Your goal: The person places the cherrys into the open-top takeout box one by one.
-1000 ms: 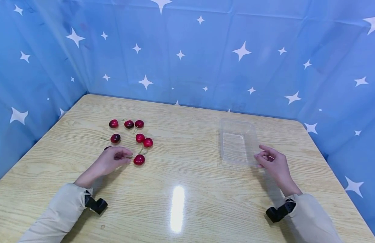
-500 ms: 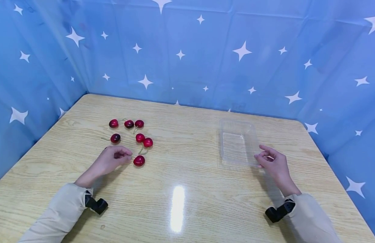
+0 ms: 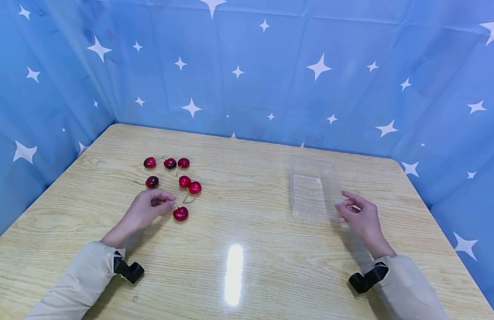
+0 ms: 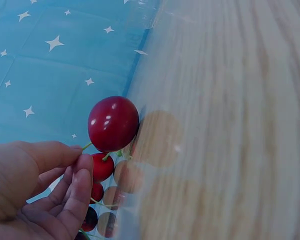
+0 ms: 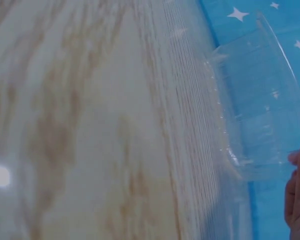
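My left hand (image 3: pixel 145 208) pinches the thin green stem of a red cherry (image 3: pixel 181 214) between thumb and forefinger. Up close in the left wrist view, that glossy cherry (image 4: pixel 113 124) sits just beyond the fingertips, with more cherries behind it. On the right, a clear plastic box (image 3: pixel 310 193), without a lid, rests on the table. My right hand (image 3: pixel 360 217) holds its near right rim between thumb and fingers. In the right wrist view the box wall (image 5: pixel 262 105) reaches to the fingertips, and most of that hand is cut off.
Two touching cherries (image 3: pixel 195 187) with long stems lie just behind the left fingertips. Several more, among them a dark red cherry (image 3: pixel 152 182), are spread farther back. A blue star-patterned curtain (image 3: pixel 239 89) borders the wooden table (image 3: pixel 247 200) at the back and sides.
The pinched cherry has shifted slightly left and nearer, turning a little, while my left fingertips have moved slightly right. My right hand and the box have stayed in place.
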The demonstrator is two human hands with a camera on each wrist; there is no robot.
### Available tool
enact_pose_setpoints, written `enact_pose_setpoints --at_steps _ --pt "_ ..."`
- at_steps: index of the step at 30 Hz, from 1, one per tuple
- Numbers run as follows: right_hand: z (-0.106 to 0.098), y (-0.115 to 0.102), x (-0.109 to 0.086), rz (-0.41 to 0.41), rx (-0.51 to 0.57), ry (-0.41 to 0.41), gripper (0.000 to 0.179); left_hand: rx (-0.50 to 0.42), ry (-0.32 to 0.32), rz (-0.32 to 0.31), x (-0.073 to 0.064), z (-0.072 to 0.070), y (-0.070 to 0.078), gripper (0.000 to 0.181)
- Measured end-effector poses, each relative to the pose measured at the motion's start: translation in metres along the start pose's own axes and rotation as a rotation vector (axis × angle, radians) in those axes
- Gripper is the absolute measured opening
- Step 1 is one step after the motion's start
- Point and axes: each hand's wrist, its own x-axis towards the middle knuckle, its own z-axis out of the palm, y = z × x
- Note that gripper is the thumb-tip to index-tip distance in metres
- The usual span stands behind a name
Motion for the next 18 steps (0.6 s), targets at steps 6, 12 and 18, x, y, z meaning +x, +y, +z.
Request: enact_pose_setpoints --at_steps 6,12,18 --pt "0.0 0.001 0.0 0.003 0.006 0.001 0.051 -0.054 -0.009 0.021 0.0 0.001 0.001 0.017" --pt "0.0 0.0 0.0 0.003 0.027 0.002 0.051 -0.107 0.01 0.055 -0.002 0.002 0.009 0.02" --pt "0.001 0.001 0.001 0.001 0.036 -0.004 0.051 -0.125 -0.009 -0.001 -0.003 0.002 0.015 0.021"
